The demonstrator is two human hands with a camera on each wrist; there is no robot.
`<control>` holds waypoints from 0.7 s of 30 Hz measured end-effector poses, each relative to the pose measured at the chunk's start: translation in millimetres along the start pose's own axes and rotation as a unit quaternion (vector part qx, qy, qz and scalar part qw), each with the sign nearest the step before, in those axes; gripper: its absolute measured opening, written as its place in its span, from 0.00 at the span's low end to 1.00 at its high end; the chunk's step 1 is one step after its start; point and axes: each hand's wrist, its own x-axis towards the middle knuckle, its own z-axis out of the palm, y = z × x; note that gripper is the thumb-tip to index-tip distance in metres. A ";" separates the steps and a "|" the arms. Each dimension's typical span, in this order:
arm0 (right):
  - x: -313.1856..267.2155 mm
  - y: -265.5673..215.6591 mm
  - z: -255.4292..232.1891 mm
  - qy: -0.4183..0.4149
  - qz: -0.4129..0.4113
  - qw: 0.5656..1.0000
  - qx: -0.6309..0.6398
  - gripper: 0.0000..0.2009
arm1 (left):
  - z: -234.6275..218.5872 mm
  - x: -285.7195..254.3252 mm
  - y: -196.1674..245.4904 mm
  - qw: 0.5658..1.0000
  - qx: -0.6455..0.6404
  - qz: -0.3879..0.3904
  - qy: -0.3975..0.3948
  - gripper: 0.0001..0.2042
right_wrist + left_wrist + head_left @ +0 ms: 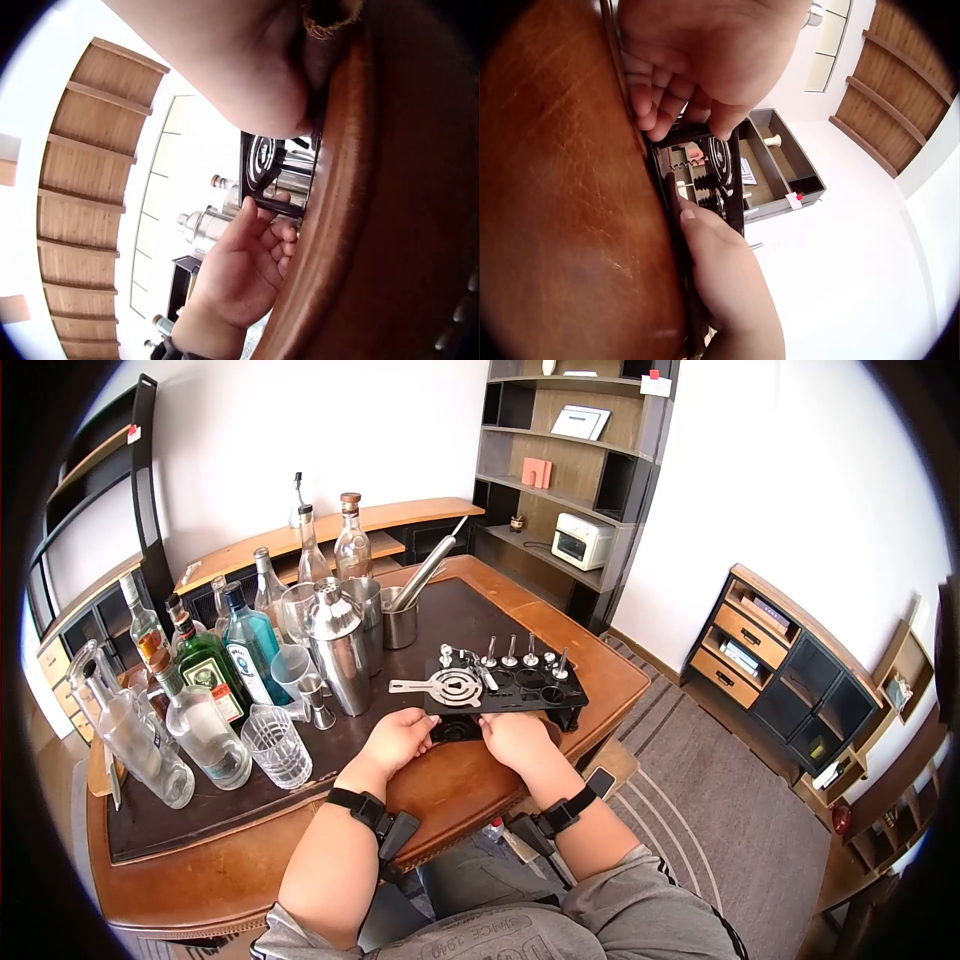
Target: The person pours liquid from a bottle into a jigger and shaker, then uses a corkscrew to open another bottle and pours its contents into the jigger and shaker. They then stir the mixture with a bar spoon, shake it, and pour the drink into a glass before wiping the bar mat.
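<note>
A black bar tool rack [500, 705] stands at the table's near edge. On its top lie a flat metal cocktail strainer [455, 688] and several metal pour spouts [510, 652]. My left hand [395, 740] grips the rack's near left corner; in the right wrist view, its thumb lies on the top edge and its fingers curl below. At the middle of the near side, my right hand [520, 740] holds the rack from underneath, its fingers partly hidden. Through the rack's open side, the left wrist view shows dark coiled parts [705, 182].
Left of the rack stand a steel shaker [338, 650], a jigger [319, 702], a cut-glass mixing glass [277, 748] and several bottles [205, 730]. Behind them, a metal cup [400, 625] holds long tools. The leather-edged table [440, 790] curves close to the body.
</note>
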 end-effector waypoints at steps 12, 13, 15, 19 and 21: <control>12.0 -14.9 14.6 -0.063 -0.106 0.985 0.120 0.13 | -1.6 4.8 -6.9 1.000 -0.002 0.002 -0.016 0.11; 6.5 -8.9 13.1 -0.040 -0.107 0.987 0.110 0.14 | -1.1 4.6 -5.8 1.000 -0.002 0.005 -0.013 0.12; -2.8 1.3 -3.3 -0.030 -0.062 0.996 0.059 0.14 | -0.4 3.2 -4.6 1.000 -0.005 0.008 -0.006 0.13; 5.1 36.2 8.7 0.034 0.000 0.999 -0.035 0.14 | -1.3 4.8 -6.1 1.000 0.003 0.009 -0.009 0.13; 8.1 33.9 8.6 0.060 0.001 0.998 -0.024 0.13 | -1.6 4.1 -4.7 1.000 0.004 0.012 -0.010 0.13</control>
